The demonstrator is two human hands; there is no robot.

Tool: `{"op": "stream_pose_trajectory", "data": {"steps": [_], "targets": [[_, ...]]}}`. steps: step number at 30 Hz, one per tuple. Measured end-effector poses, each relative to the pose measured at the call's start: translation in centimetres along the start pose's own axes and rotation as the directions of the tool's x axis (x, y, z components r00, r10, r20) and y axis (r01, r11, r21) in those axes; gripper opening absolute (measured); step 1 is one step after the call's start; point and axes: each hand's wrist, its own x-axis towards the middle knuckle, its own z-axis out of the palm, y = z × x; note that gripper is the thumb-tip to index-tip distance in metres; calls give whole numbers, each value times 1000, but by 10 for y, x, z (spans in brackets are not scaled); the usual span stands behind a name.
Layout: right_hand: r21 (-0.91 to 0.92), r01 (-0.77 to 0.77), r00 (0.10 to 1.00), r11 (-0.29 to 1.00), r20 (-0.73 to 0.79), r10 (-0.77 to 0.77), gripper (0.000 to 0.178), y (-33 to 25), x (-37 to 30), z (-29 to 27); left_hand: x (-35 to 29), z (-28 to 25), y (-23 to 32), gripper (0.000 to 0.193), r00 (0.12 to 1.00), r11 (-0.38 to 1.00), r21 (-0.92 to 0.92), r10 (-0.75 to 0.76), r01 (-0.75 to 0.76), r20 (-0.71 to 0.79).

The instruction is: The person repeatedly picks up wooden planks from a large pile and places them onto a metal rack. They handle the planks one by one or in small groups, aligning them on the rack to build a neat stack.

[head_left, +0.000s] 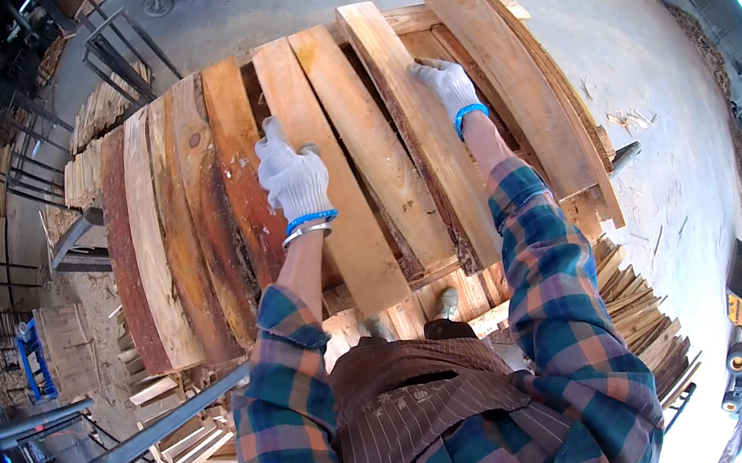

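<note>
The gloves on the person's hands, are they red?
No, the left hand and right hand wear white gloves with blue cuffs, resting on the wooden planks.

Single view from a wide fisheye camera worn on the person's head, left of a pair, looking steeply down and forward over the chest. It sits close to the row of long rough-sawn wooden planks [324,163], which fills the centre. Both plaid-sleeved forearms enter from the lower edge. Straight edges bow toward the dark circular rim; the grey concrete yard floor [650,73] curves along the right.
</note>
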Motion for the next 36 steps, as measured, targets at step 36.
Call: {"op": "stream_pose_trajectory", "data": {"steps": [36], "targets": [[-654, 222, 961, 723, 273, -48, 93, -104, -60, 33, 37, -95, -110, 69, 925, 779, 501, 337, -377, 173]]}}
